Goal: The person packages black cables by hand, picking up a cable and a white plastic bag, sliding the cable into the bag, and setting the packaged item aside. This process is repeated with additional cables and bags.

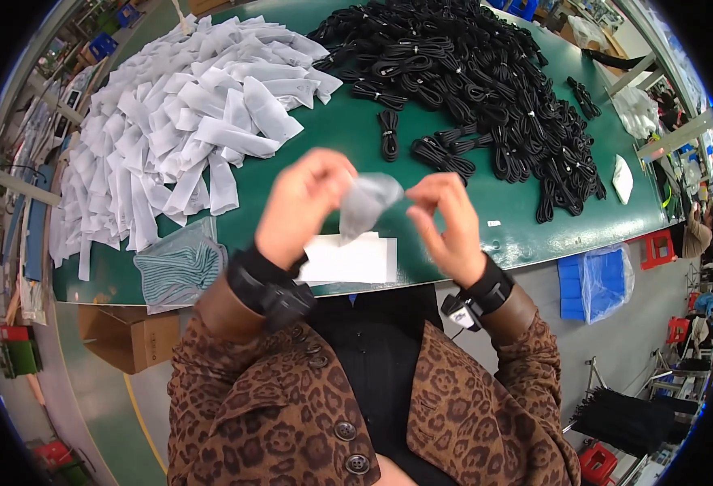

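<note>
My left hand [304, 202] pinches a small translucent frosted bag [362, 206] above the table's near edge. Something greyish shows dimly through the bag, too blurred to name. Close to the bag's right edge is my right hand [451, 223], thumb and forefinger slightly apart, with nothing visible between them. Beneath the bag, white rectangular sheets [348, 263] lie on the green table [291, 166]. A large heap of filled frosted bags [186, 121] spreads over the left side. Bundled black cables [470, 81] are piled at the far right, with one bundle [388, 135] lying apart.
A clear bag of green-striped material [180, 267] lies at the table's near left edge. On the right are a small white packet [622, 180] and a tiny white piece [494, 223]. A cardboard box [134, 336] and a plastic-lined blue bin [587, 283] stand below the table.
</note>
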### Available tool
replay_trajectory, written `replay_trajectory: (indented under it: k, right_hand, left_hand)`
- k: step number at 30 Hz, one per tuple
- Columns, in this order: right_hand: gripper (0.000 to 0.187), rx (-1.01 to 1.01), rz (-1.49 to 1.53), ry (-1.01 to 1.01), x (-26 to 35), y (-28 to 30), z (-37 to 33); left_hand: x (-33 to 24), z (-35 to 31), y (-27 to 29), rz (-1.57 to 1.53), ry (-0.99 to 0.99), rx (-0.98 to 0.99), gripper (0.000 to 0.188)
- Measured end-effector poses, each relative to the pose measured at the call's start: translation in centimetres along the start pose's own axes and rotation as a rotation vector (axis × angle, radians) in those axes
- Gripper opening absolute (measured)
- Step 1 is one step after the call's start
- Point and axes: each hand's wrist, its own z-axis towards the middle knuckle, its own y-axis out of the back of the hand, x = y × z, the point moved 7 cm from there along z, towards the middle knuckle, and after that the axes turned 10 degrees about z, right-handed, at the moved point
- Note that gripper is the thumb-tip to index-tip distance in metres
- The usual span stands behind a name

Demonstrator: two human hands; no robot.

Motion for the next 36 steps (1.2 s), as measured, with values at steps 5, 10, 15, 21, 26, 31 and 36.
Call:
replay_trajectory:
  k: [5, 10, 15, 21, 26, 31, 36]
  right_hand:
    - [0.028, 0.048, -0.643, 0.117, -7.1, 4.4, 1.0]
    - [0.024, 0.141, -0.763, -0.030, -10.6, 4.1, -1.9]
    - [0.021, 0.177, -0.675, -0.114, -8.1, 2.0, -3.2]
    - [0.019, 0.182, -0.368, -0.206, -5.6, 0.7, -5.8]
    - [0.024, 0.147, -0.245, -0.183, -3.0, 0.9, -6.9]
    - [0.029, 0.130, -0.274, -0.130, -1.3, 1.2, -7.7]
    - [0.034, 0.215, -0.398, -0.021, 0.2, 0.8, -7.7]
  left_hand:
    - [-4.9, 2.6, 10.1, 0.173, -0.162, -0.366, 0.017]
    - [-2.9, -1.5, 4.6, 0.931, -0.361, -0.376, 0.015]
    - [5.0, -4.7, -3.5, 0.836, -0.210, 0.079, 0.018]
    - [6.4, -5.5, -5.9, 1.088, -0.299, 0.102, 0.013]
    - [6.9, -5.4, -5.2, 0.976, -0.249, 0.050, 0.011]
    - [7.3, -5.3, -4.0, 0.797, -0.088, -0.013, 0.007]
    - [8.4, -5.4, -3.2, 0.602, 0.065, -0.090, 0.004]
